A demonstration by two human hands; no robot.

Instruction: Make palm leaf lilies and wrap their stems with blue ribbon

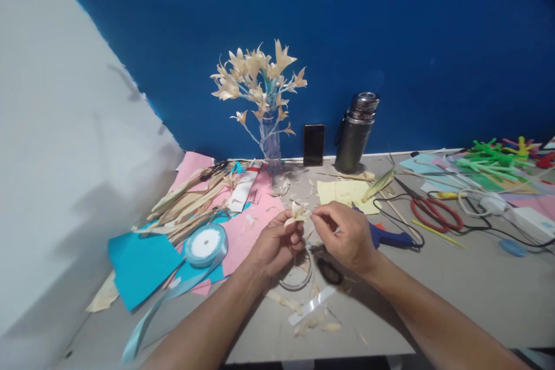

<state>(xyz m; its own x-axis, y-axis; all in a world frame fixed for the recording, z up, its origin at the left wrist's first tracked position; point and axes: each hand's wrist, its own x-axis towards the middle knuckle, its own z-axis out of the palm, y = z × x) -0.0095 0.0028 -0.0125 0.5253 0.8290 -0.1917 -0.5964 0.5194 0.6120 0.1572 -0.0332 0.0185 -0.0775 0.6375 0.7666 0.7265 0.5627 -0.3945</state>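
Observation:
Between the fingertips of my left hand (281, 243) is a small cream corn-husk flower (296, 215), its pointed petals spread upward. Close on its right, my right hand (347, 232) has thumb and index finger pinched together near the petals; whatever they hold, if anything, is too small to name. Below the hands lie a coil of pale wire (299, 284) and black-handled scissors (329, 272), partly hidden by my right hand. A strip of clear plastic (313, 305) rests among husk scraps nearer the table edge.
Behind stands a vase (271, 147) of husk flowers (255, 72), with a phone (314, 145) and a steel flask (356, 133). Left are dried husks (191, 205) and a blue ribbon roll (206, 245). Right are a blue glue gun (394, 237), red-handled scissors (436, 214), cables and pipe cleaners (494, 165).

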